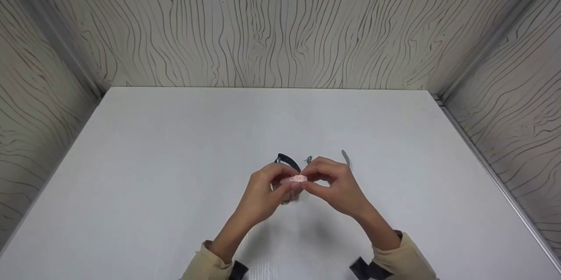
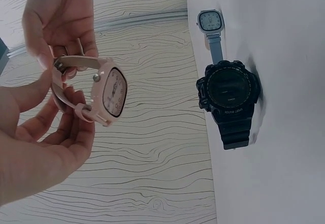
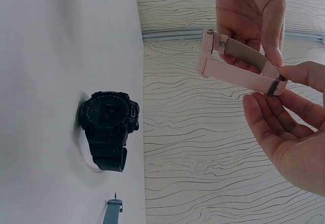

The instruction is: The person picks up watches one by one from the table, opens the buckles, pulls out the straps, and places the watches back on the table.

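Note:
A pink wristwatch (image 1: 294, 178) is held up between both hands, its strap bent into a loop. My left hand (image 1: 263, 192) pinches the strap from the left, and my right hand (image 1: 337, 186) pinches it from the right. The square watch face (image 2: 116, 93) points away from the palms in the left wrist view. At the far end of the loop, the dark buckle (image 3: 275, 87) sits by the right fingertips. Whether the buckle is fastened I cannot tell. Fingers hide part of the strap in the head view.
On the white table (image 1: 175, 161) lies a black sports watch (image 2: 228, 89), mostly behind the hands in the head view. Close to it is a blue-grey watch (image 2: 210, 21) with a square face. Wood-grain panels (image 1: 263, 26) wall the table's back and sides.

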{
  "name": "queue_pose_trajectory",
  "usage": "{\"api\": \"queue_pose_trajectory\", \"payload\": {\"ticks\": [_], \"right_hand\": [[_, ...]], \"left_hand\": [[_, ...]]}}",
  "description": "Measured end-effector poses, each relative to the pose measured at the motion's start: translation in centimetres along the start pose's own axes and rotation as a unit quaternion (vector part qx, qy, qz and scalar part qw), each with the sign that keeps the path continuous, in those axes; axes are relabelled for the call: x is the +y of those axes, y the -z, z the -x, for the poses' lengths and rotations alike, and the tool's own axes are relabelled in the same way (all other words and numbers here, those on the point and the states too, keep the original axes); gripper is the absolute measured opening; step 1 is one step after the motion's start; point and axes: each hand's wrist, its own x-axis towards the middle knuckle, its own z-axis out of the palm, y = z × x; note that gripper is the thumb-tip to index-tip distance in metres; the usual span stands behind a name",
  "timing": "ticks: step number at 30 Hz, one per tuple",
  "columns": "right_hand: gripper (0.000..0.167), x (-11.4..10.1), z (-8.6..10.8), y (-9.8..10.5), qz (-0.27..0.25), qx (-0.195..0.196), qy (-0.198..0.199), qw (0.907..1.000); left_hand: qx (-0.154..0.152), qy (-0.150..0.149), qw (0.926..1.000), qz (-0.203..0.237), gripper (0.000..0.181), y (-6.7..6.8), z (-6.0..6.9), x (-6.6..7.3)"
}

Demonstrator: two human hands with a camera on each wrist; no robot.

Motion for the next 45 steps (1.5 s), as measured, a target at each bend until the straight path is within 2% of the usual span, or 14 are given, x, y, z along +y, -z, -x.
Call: {"api": "queue_pose_trajectory", "payload": {"ticks": [15,25,36,45], "right_hand": [[0.011,0.3,0.2,0.2,-0.017,0.003,-0.020,0.9996],[0.009,0.3,0.2,0.2,-0.024,0.007,-0.018,0.9995],[0.012,3.0,1.0,0.1,-0.047,0.021,-0.040,0.9979],[0.012,3.1,1.1,-0.1,-0.052,0.040,-0.052,0.9965]], "left_hand": [[0.000,-0.006,1.0000,0.007,0.016,-0.2,-0.2,-0.1],[-0.005,0.010,0.9999,0.006,0.016,-0.4,-0.2,-0.2],[0.003,0.003,1.0000,-0.005,0.017,-0.4,-0.3,-0.2],[0.002,0.010,0.9999,0.003,0.016,-0.3,-0.2,-0.2]]}}
